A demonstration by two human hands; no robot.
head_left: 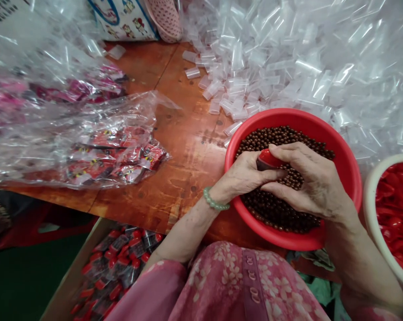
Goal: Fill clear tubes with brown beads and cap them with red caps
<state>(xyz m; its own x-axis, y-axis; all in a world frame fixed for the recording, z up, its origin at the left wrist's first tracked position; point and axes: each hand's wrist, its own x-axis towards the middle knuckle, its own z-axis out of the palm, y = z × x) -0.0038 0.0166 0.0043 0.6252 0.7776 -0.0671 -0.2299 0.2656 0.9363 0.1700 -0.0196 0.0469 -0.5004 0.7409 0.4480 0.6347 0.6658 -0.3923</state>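
Observation:
My left hand (243, 176), with a green bead bracelet at the wrist, is closed around a small plastic container (264, 166) that looks dark with brown balls. A red cap (270, 157) sits at its upper end. The fingertips of my right hand (313, 178) press on this cap, while its thumb lies lower, by the left fingers. Both hands are above a red basin (354, 191) partly filled with small, shiny brown balls (281, 133). Part of the container is hidden by my fingers.
Clear plastic tubes (241, 84) are heaped behind the basin. A white tub (370, 196) of red caps (395, 214) stands at right. Bags of red packets (121, 154) lie left on the wooden table (177, 147). Below, a box (71, 267) holds filled, red-capped containers (121, 258).

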